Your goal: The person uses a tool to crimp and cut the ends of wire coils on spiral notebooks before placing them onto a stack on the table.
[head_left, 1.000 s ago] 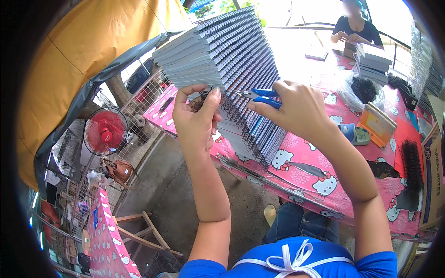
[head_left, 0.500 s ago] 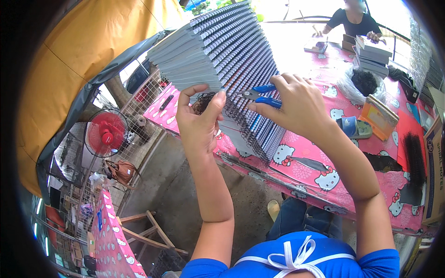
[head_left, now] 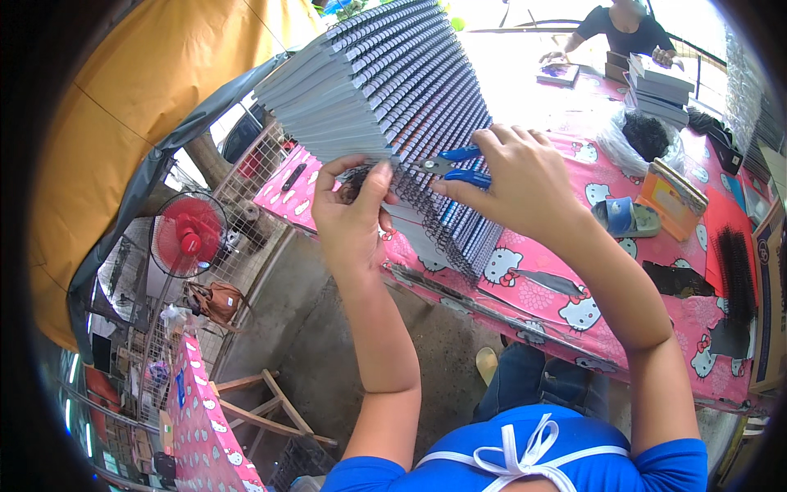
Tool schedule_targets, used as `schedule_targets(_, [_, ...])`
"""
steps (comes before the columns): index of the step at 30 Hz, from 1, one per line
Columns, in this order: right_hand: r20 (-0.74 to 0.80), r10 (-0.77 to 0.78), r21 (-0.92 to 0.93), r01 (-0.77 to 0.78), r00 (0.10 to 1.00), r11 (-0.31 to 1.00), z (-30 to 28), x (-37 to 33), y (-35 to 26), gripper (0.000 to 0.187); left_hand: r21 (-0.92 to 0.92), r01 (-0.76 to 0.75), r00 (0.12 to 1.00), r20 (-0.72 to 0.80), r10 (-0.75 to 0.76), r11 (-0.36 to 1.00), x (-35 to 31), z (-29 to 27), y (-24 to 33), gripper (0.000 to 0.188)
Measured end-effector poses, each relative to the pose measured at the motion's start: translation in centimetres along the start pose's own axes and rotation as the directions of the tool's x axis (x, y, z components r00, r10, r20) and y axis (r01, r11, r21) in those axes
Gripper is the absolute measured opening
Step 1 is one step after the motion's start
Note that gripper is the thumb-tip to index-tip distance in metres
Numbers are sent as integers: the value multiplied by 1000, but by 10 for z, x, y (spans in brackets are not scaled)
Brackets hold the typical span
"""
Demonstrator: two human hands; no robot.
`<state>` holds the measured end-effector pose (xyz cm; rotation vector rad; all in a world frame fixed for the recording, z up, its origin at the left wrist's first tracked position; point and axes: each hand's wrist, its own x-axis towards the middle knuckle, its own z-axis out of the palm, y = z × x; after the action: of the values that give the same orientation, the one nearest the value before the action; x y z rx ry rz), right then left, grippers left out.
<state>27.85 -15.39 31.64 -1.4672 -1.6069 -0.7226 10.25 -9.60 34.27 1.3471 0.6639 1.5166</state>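
A tall stack of spiral-bound notebooks (head_left: 414, 78) leans across the table, coil spines facing me. Loose dark coil ends (head_left: 426, 213) hang in a row along its near edge. My left hand (head_left: 352, 217) is closed at that edge, its thumb and forefinger pinched at a coil end. Inside its curled fingers shows a tangle of dark coil pieces (head_left: 352, 182). My right hand (head_left: 529, 184) holds blue-handled wire cutters (head_left: 469, 175), their handles spread and their jaws pointing at the coil close to my left fingertips.
The table has a pink patterned cover (head_left: 574, 279). On its right are a plastic bag of dark coils (head_left: 646, 138), a slipper-shaped item (head_left: 627, 218), an orange case (head_left: 668, 201) and black coils (head_left: 735, 275). A person (head_left: 627, 33) sits beyond stacked books (head_left: 660, 82). A red fan (head_left: 188, 234) stands left.
My left thumb and fingers have closed in further at the coil end. The cutters have shifted slightly left, toward my left hand.
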Motion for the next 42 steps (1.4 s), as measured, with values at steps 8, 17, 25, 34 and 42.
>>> schedule_targets(8, [169,39,17,-42,985,999,-9,9,-4,64,99,14,992,121,-26,995,5,-7,-3,35])
schedule_targets(17, [385,165,51,-200,908,979,-9,8,-7,70,84,16,992,124,-26,996,-2,-6,-5,32])
schedule_targets(25, [50,-18,-12,18,999,1000,4,-8,13,67,78,47,994,94,-54,996,-6,-8,-3,32])
schedule_targets(34, [525,232,-7,-269,819,963,-15,1,-1,66,1,6,999,38,-6,1000,-5,-7,-17,33])
schedule_targets(42, [229,88,61,-105,969,993,5,-7,3,66,28,86,994,60,-88,996,-9,-3,-22,39])
